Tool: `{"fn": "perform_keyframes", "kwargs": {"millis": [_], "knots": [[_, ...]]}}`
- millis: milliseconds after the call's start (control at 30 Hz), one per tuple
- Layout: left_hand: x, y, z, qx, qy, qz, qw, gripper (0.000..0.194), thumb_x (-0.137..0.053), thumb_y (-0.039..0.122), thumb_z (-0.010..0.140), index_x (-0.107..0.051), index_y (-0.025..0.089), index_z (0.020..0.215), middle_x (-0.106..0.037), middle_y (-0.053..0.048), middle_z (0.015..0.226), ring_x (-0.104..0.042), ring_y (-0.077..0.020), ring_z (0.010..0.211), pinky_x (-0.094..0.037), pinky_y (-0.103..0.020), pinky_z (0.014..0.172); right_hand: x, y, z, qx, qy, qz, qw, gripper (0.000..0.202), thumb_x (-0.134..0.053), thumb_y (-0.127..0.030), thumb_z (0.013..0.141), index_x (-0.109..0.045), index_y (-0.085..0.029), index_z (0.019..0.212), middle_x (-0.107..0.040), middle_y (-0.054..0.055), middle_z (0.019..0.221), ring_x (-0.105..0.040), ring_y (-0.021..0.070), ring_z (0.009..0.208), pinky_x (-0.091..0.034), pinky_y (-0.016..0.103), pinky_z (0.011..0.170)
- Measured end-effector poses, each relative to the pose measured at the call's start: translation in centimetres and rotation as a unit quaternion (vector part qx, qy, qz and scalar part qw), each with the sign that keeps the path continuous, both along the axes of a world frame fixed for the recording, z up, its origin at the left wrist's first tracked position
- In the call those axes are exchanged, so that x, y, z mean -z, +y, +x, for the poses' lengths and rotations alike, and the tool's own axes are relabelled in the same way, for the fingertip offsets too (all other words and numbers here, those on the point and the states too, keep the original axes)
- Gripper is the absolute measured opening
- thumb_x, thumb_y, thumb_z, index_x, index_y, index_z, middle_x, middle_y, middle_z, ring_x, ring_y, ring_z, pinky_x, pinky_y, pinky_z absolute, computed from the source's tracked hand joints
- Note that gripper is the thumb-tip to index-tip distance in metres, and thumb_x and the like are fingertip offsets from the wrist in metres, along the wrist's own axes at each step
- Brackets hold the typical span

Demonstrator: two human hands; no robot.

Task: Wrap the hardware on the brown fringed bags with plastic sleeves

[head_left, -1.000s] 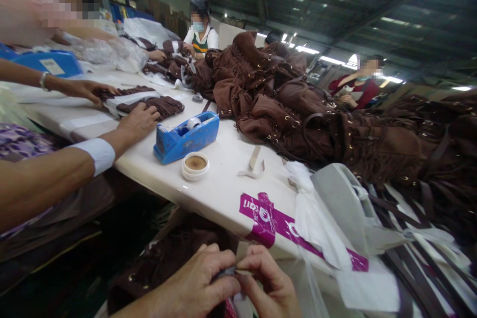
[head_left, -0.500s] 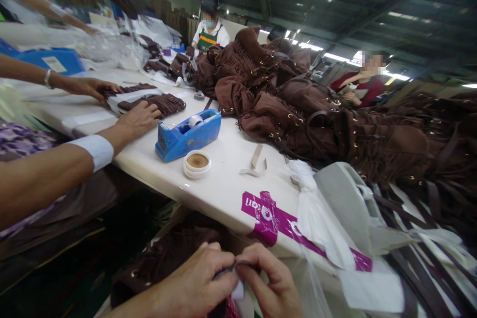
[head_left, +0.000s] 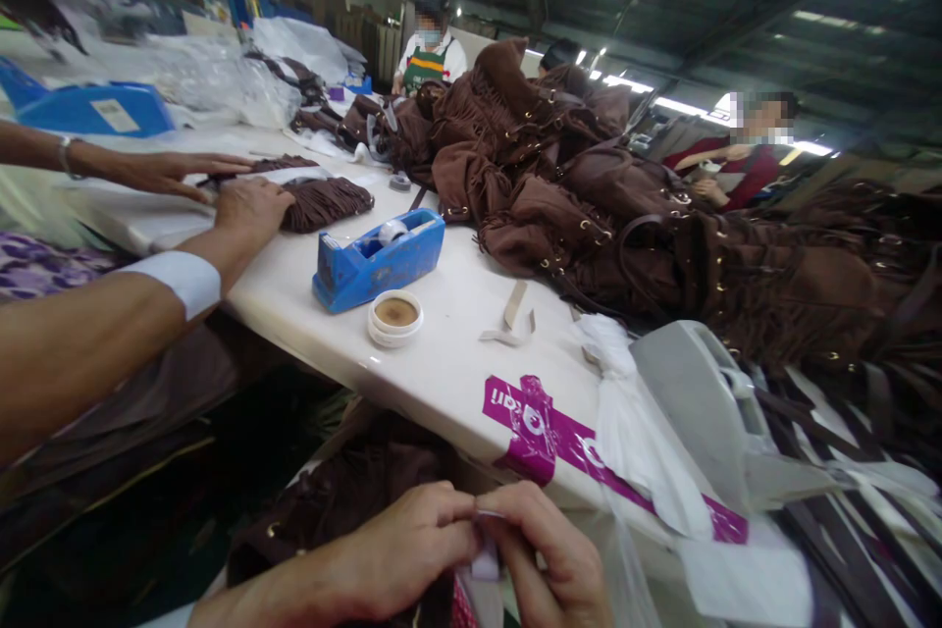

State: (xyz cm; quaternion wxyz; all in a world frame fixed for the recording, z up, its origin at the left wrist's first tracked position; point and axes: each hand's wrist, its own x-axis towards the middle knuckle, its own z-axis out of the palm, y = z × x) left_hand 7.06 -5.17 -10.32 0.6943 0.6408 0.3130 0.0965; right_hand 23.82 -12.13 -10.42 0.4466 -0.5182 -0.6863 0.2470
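At the bottom centre, my left hand (head_left: 412, 549) and my right hand (head_left: 549, 549) meet with fingertips pinched together. Between them is a thin strap end with a small white piece (head_left: 485, 561), mostly hidden by the fingers. Under and behind my left hand lies a dark brown bag (head_left: 345, 491) with gold eyelets, below the table's edge. A bit of pink patterned material (head_left: 462, 603) shows beneath the fingers.
The white table (head_left: 456, 343) bears a blue tape dispenser (head_left: 379, 260), a round tub (head_left: 395, 319), purple tape (head_left: 530, 417), a white cloth (head_left: 640, 432), a grey dispenser (head_left: 692, 402) and heaped brown bags (head_left: 545, 177). At left, another person's hands (head_left: 250, 211) press a fringed piece.
The view has shifted slightly. My fingers have drawn closer together over the strap end. The other person's near hand has moved left along the fringed piece, and raised arms at top left have left view.
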Motion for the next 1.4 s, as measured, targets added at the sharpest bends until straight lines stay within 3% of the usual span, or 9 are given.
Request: {"fn": "perform_keyframes", "kwargs": {"millis": [133,233,400,600,867,967,1067,1267,1400], "knots": [[-0.5,0.1,-0.4,0.013,0.029,0.071,0.997,0.016,-0.041,0.028,0.083,-0.052,0.020,0.074,-0.051,0.000,0.082,-0.050,-0.0197,0.084,-0.038,-0.030,0.079,-0.1,0.2,-0.2,0.021,0.007,-0.004,1.000,0.018,-0.057,-0.012,0.093,-0.070,-0.025,0.090,-0.068,-0.002,0.075,-0.065,0.0129,0.065,-0.051,0.018,0.060],[-0.5,0.2,-0.5,0.009,0.038,0.104,0.994,0.014,-0.042,0.029,0.080,-0.049,0.021,0.070,-0.052,-0.002,0.083,-0.048,-0.0209,0.086,-0.037,-0.032,0.083,-0.1,0.4,-0.1,-0.020,-0.006,0.017,1.000,0.021,-0.055,-0.009,0.092,-0.069,-0.025,0.092,-0.068,0.000,0.078,-0.067,0.0131,0.067,-0.053,0.019,0.062],[-0.1,-0.1,-0.3,-0.049,0.020,-0.045,0.998,0.014,-0.042,0.033,0.072,-0.045,0.021,0.065,-0.043,0.001,0.072,-0.042,-0.0177,0.076,-0.033,-0.029,0.067,-0.1,0.1,0.6,-0.081,-0.096,0.065,0.990,0.024,-0.058,-0.011,0.092,-0.069,-0.026,0.108,-0.075,0.004,0.091,-0.073,0.0157,0.077,-0.058,0.020,0.067],[0.9,-0.4,0.1,-0.143,-0.050,-0.221,0.963,0.017,-0.053,0.034,0.057,-0.049,0.019,0.062,-0.041,0.004,0.064,-0.035,-0.0135,0.065,-0.027,-0.026,0.060,0.1,-0.1,0.8,-0.104,-0.126,0.084,0.983,0.016,-0.059,-0.019,0.096,-0.068,-0.024,0.109,-0.076,0.006,0.095,-0.072,0.0169,0.081,-0.060,0.023,0.070],[0.5,-0.4,-0.2,-0.139,-0.079,-0.254,0.954,0.019,-0.057,0.035,0.059,-0.051,0.018,0.065,-0.043,0.004,0.066,-0.035,-0.0126,0.065,-0.026,-0.026,0.061,0.3,-0.2,1.3,-0.142,-0.075,0.023,0.987,0.019,-0.053,-0.031,0.099,-0.067,-0.022,0.109,-0.072,0.009,0.102,-0.070,0.0202,0.091,-0.060,0.029,0.079],[0.8,-0.6,-0.2,-0.120,-0.053,-0.266,0.955,0.022,-0.061,0.036,0.061,-0.050,0.019,0.068,-0.041,0.006,0.063,-0.034,-0.0121,0.063,-0.024,-0.026,0.059,0.6,-0.4,1.3,-0.114,-0.076,0.017,0.990,0.012,-0.056,-0.017,0.096,-0.067,-0.022,0.100,-0.071,0.006,0.098,-0.071,0.0171,0.088,-0.059,0.024,0.078],[1.0,-0.5,-0.1,-0.104,-0.025,-0.229,0.968,0.020,-0.059,0.036,0.064,-0.050,0.019,0.069,-0.040,0.006,0.064,-0.034,-0.0126,0.064,-0.025,-0.025,0.059,0.4,-0.3,1.2,-0.113,-0.118,0.047,0.985,0.015,-0.065,-0.012,0.090,-0.066,-0.022,0.100,-0.072,0.005,0.097,-0.071,0.0161,0.086,-0.060,0.022,0.077],[0.3,0.0,-0.4,-0.053,-0.020,-0.065,0.996,0.014,-0.046,0.032,0.076,-0.051,0.019,0.075,-0.047,0.003,0.075,-0.043,-0.0155,0.073,-0.034,-0.027,0.066,-0.2,-0.2,1.5,-0.093,-0.232,0.134,0.959,0.025,-0.055,-0.015,0.097,-0.067,-0.023,0.117,-0.075,0.012,0.112,-0.072,0.0215,0.097,-0.063,0.030,0.081],[-0.4,-0.2,-0.7,-0.025,0.007,0.034,0.999,0.028,-0.038,0.042,0.088,-0.048,0.020,0.073,-0.049,0.001,0.077,-0.046,-0.0172,0.076,-0.036,-0.030,0.071,-0.6,-0.5,1.8,-0.084,-0.301,0.233,0.921,0.029,-0.048,-0.012,0.098,-0.069,-0.018,0.117,-0.079,0.014,0.105,-0.076,0.0241,0.089,-0.066,0.032,0.077]]}}
